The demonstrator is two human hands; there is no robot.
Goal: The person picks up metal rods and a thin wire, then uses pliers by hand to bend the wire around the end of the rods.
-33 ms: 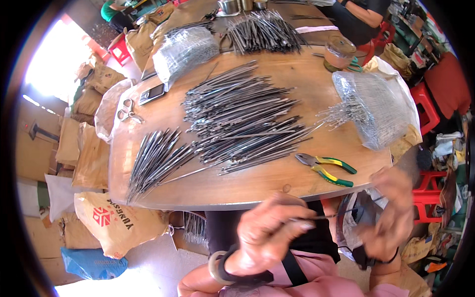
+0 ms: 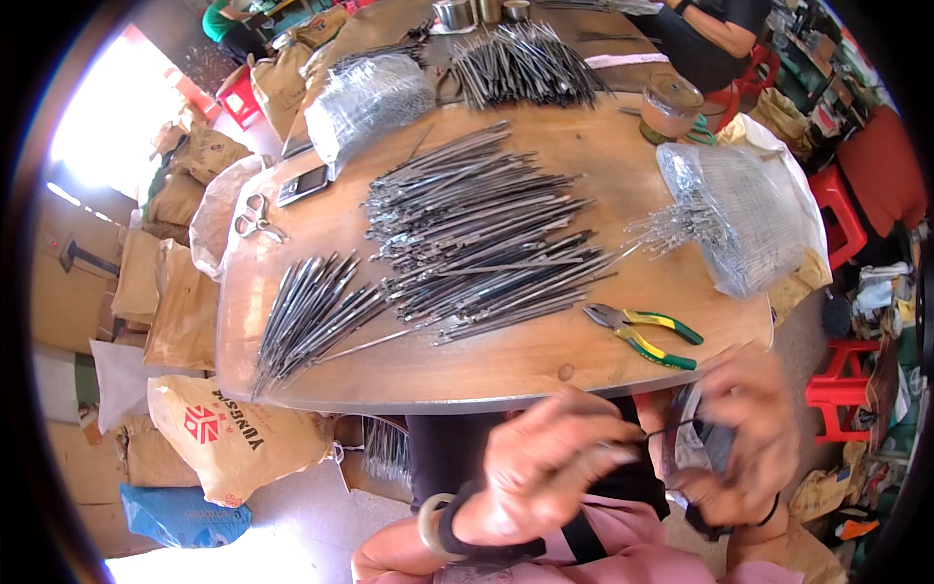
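In front of the table's near edge, my left hand [image 2: 550, 462] pinches a thin dark strand [image 2: 671, 428]. The strand spans the gap to my right hand [image 2: 749, 438], whose curled fingers, smeared by motion, close around its other end. Fingertips on both sides are blurred, so its exact kind is hard to see. Pliers with green and yellow handles [image 2: 642, 336] lie on the table just beyond my hands. Farther in, a wide pile of thin dark metal rods [image 2: 477, 234] covers the middle, and a smaller fanned bundle of rods [image 2: 306, 316] lies at the left.
The wooden table [image 2: 486, 375] also bears scissors [image 2: 258, 219], a small dark-screened device [image 2: 304, 185], plastic-wrapped bundles at left [image 2: 370, 107] and right [image 2: 735, 219], and a tape roll [image 2: 671, 105]. Sacks [image 2: 238, 438] crowd the left floor; red stools [image 2: 837, 389] stand right. Another person [image 2: 715, 39] sits across.
My left hand has shifted to the right and my right hand slightly left, bringing them closer. Less of the strand shows between them. The things on the table lie as before.
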